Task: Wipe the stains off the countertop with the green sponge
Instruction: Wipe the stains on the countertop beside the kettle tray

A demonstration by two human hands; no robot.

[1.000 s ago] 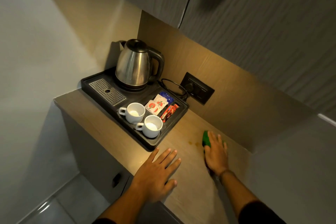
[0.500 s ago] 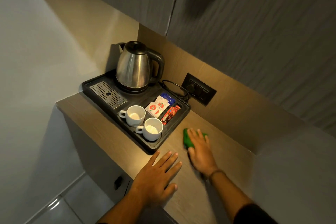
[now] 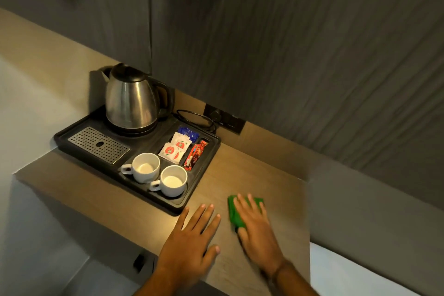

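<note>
Nearest to us, our left hand point(image 3: 189, 240) lies flat on the wooden tabletop point(image 3: 259, 175), palm down, its grip apart with the fingers spread and holding nothing. Its fingertips point toward the near corner of the black tray point(image 3: 201, 180) and stop just short of it.

Just to the right, our right hand point(image 3: 258, 226) presses down on the green sponge point(image 3: 234, 214). The grip here is flat rather than curled: the fingers lie stretched over the top of the sponge, pinning it against the tabletop. The sponge sits on the bare wood right of the tray's near corner, with its left edge and far right corner showing past the fingers. The hand is slightly blurred. We cannot make out any stains on the wood around it.

Farther on, the tray carries two white cups point(image 3: 146, 167) side by side at its near edge, both upright with handles to the left. Behind them, a compartment holds sachets point(image 3: 176, 149), with a red packet point(image 3: 195, 155) in a narrow slot beside it. A perforated metal drip grid point(image 3: 98, 144) fills the tray's left part. At the back stands a steel kettle point(image 3: 131, 98), its cord point(image 3: 194, 119) looping toward a dark wall socket point(image 3: 224, 118). Grey cabinet doors point(image 3: 288, 43) hang above.
</note>
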